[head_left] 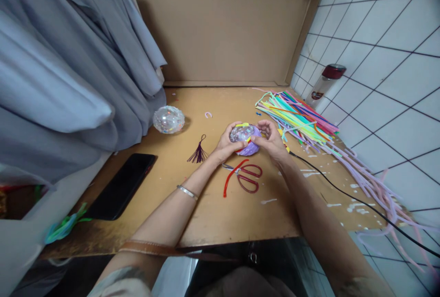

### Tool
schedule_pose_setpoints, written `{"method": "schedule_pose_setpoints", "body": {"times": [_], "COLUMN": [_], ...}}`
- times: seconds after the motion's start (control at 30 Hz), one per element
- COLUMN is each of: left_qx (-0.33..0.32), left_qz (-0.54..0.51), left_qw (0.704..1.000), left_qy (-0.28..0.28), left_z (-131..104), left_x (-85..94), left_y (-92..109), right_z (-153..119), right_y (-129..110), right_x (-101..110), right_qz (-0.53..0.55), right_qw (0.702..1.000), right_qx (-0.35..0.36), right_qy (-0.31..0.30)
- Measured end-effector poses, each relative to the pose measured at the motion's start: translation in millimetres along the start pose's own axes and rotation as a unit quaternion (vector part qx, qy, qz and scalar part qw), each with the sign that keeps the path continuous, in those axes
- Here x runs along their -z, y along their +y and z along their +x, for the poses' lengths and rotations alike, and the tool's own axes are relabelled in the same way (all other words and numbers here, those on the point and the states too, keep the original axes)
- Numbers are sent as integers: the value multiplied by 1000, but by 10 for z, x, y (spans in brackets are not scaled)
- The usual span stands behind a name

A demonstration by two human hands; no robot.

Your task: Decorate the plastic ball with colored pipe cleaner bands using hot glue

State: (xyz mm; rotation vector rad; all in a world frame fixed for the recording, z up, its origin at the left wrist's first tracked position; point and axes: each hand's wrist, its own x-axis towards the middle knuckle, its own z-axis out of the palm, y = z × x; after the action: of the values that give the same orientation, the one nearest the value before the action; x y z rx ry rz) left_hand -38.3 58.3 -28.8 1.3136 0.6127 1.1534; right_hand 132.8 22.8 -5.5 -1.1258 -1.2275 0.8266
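Both hands hold a clear ball [244,139] partly covered in purple fuzzy strips, with small yellow and red pieces on it. My left hand [226,145] is wrapped round its left side, thumb toward the front. My right hand [270,140] grips the other side, with its thumb near a small red and yellow piece. The palms hide parts of the ball. Just below lie red-handled scissors [250,178] and a bent red pipe cleaner [231,179], partly over the blades. A dark tassel [198,151] lies left of my left hand.
Another clear ball [168,119] rests by the grey curtain [68,68]. A phone [122,187] lies front left. Coloured pipe cleaners [299,116] are heaped right, near a bottle [323,87] by the tiled wall. A black cable [343,184] crosses the table's right side.
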Motion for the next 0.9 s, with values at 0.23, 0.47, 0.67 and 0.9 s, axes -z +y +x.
{"method": "schedule_pose_setpoints", "body": {"times": [0.23, 0.47, 0.67, 0.9], "left_qx": [-2, 1, -5, -5], "left_qz": [3, 9, 10, 4], "left_qw": [1000, 1000, 1000, 1000], "left_qy": [-3, -4, -7, -11], "left_z": [9, -9, -16, -10], "left_x": [1, -10, -14, -8], "left_y": [-15, 13, 27, 15], "right_z": [5, 6, -1, -8], "right_y": [-24, -12, 5, -15], "right_x": [9, -13, -37, -26], "right_qz": [-4, -14, -7, 5], "right_qw": [1000, 1000, 1000, 1000], "right_qx": [-3, -3, -4, -25], "right_qy": [-7, 1, 23, 17]}}
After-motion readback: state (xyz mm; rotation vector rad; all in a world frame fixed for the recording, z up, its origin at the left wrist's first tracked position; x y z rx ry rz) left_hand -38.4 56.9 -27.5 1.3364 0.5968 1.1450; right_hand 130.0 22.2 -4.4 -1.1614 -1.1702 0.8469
